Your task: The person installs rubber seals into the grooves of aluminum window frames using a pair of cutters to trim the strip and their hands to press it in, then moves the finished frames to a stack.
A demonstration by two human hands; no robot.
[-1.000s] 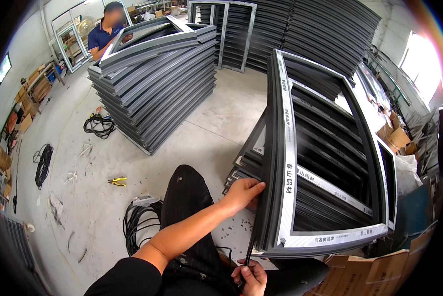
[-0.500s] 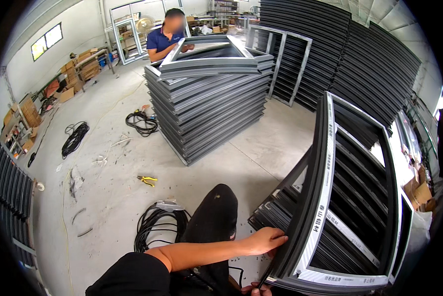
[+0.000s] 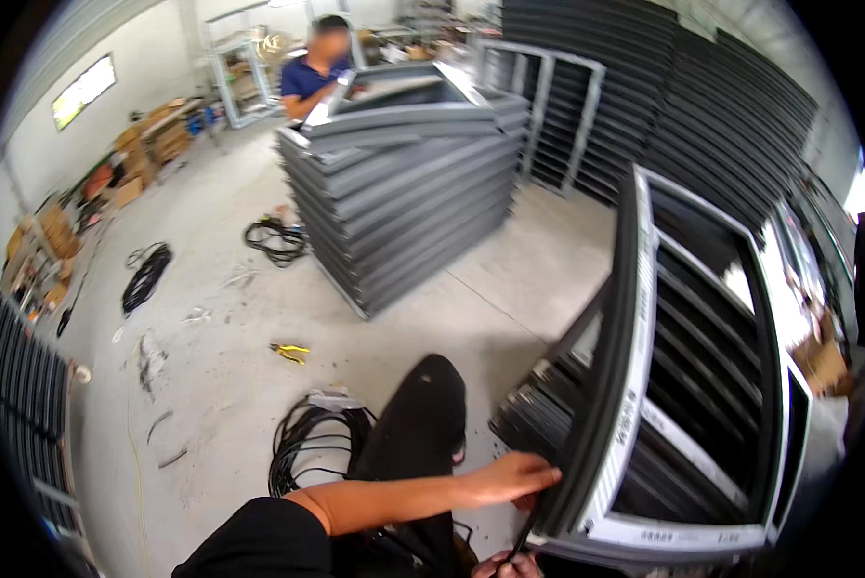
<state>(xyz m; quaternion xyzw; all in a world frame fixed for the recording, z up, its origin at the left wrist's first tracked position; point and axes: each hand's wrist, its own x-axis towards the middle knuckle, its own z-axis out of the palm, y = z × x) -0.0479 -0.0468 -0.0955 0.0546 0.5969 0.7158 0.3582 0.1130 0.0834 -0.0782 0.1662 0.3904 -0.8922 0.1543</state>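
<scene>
My left hand point(image 3: 510, 479) reaches across from the lower left, its fingers closed at the outer edge of a dark grey window frame point(image 3: 633, 385) with pale protective film on its face. The frame stands tilted on the right, and what lies under those fingertips is hidden. Below, at the picture's lower edge, my right hand point(image 3: 508, 566) shows only in part, pinching a thin black strip point(image 3: 523, 539) that runs up along the frame's near corner toward the left hand.
More dark profiles point(image 3: 538, 414) lie behind the frame. Ahead rises a tall stack of grey frames point(image 3: 413, 212), with a person point(image 3: 309, 77) working behind it. Yellow-handled pliers point(image 3: 289, 353) and coiled black strip point(image 3: 302, 443) lie on the floor beside my knee point(image 3: 423, 405). Black profiles point(image 3: 606, 125) are piled at the back right.
The view has shifted slightly and is more blurred. Both hands keep nearly the same places at the frame. The person behind the stack leans slightly differently.
</scene>
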